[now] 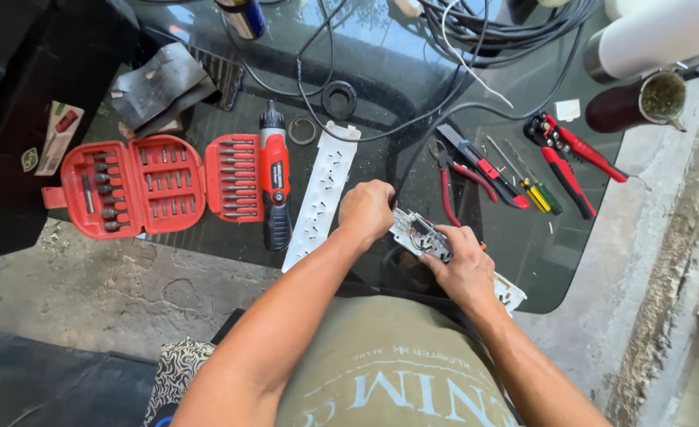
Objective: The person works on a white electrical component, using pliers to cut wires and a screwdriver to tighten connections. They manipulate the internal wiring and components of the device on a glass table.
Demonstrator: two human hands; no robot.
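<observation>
Gripping a white power-strip base [422, 234] with exposed metal contacts, right hand [464, 269] clasping its edge, left hand [365, 209] clenched on it.

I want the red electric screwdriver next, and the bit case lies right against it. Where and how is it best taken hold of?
Probably grip the red electric screwdriver around its dark lower handle, nearest the person, coming from above. It lies flat on the glass table, bit end pointing away. The open red bit case crowds its left side and the white cover strip lies close on the right, so the upper body is harder to grasp.
</observation>
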